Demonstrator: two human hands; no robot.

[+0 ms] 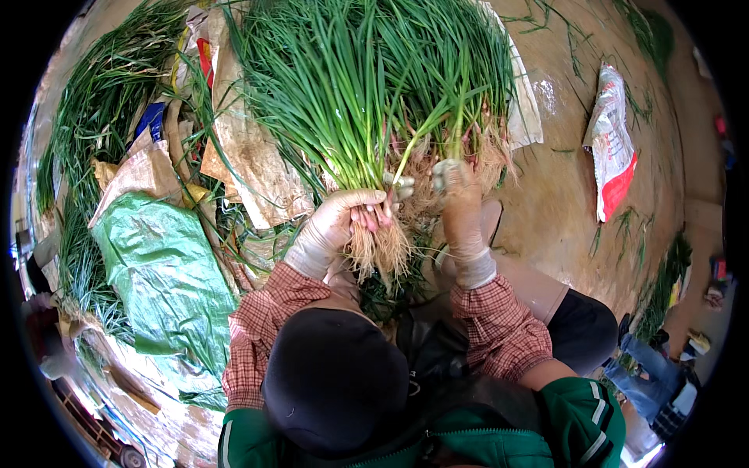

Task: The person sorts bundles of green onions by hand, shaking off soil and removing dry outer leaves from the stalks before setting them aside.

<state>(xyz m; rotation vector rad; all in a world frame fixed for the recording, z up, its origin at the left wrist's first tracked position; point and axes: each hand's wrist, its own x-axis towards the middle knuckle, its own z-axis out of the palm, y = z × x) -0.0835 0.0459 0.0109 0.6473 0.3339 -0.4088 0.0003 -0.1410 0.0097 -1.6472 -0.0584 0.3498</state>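
Now gripping: left hand (pixel 331 226) clenched around the bunch (pixel 374 117) just above its roots (pixel 382 246). Right hand (pixel 460 207), right of the bunch, fingers in the pile (pixel 460 86), grasp unclear. Left of the bunch, green sack (pixel 164 273); far right, white bag (pixel 612 144).

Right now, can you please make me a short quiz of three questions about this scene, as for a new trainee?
1. True or false: the left hand grips a bunch of green onions just above the roots.
2. What does the right hand touch? A) the white and red bag B) roots of the onions behind C) the green sheet
3. Fill in: both hands wear pale ____.

Key: 1 true; 2 B; 3 gloves.
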